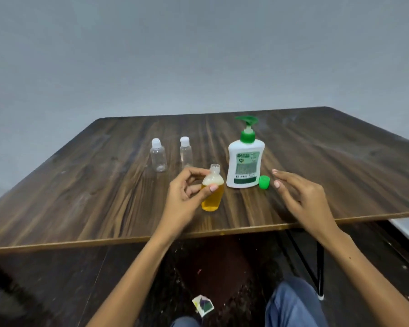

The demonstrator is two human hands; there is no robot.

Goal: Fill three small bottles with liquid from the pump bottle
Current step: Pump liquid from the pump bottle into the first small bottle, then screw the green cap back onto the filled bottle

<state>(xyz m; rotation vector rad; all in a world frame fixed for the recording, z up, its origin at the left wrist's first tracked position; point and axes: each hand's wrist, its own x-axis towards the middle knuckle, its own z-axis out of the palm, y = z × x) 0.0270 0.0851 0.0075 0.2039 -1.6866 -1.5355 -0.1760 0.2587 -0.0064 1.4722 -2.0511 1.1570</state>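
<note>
- Wooden table [104, 197], nearest, bearing all items.
- Pump bottle [244, 161], upright, centre-right.
- Right hand [298, 197]: fingers spread, holding nothing, near green cap [264, 182].
- Left hand [187, 192]: pinching filled bottle [211, 192].
- Two empty bottles [158, 156], standing behind.

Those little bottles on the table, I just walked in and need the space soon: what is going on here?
A person is filling small bottles from the white pump bottle. The left hand holds one small bottle nearly full of yellow liquid, its neck uncapped. The right hand hovers open near a green cap beside the pump bottle. Two clear bottles stand behind, capped and empty.
</note>
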